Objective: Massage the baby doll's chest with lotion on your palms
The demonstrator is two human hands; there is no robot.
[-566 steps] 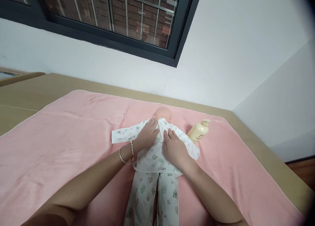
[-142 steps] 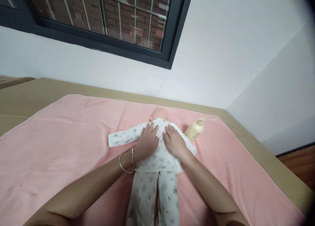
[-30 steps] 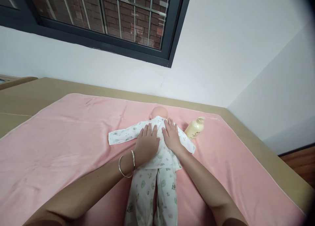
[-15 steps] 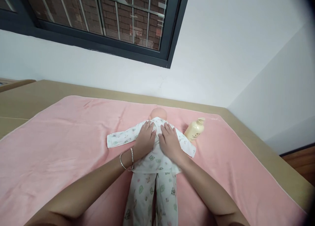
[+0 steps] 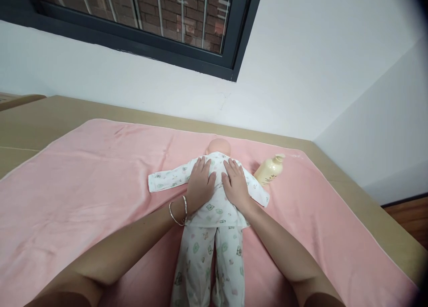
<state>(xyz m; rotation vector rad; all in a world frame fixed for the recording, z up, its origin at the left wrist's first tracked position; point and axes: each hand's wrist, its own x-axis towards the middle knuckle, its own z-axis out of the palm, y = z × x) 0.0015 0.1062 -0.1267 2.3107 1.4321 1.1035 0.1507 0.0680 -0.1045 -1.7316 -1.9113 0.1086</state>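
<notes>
A baby doll [image 5: 218, 145] in white printed pyjamas [image 5: 214, 235] lies face down on a pink towel [image 5: 83, 182], head toward the wall. My left hand [image 5: 199, 184], with two bangles on its wrist, lies flat and open on the left side of the doll's back. My right hand [image 5: 236, 184] lies flat and open on the right side of the back, beside the left. Neither hand holds anything. The doll's sleeves spread out to both sides.
A cream pump bottle [image 5: 269, 171] lies on the towel just right of the doll's arm. The towel covers a tan bed surface [image 5: 40, 119] that runs to a white wall with a dark-framed window [image 5: 187, 21]. The bed's edge drops off at the right.
Both hands have slid a little down the doll's back from the shoulders and stay flat. The view has shifted slightly.
</notes>
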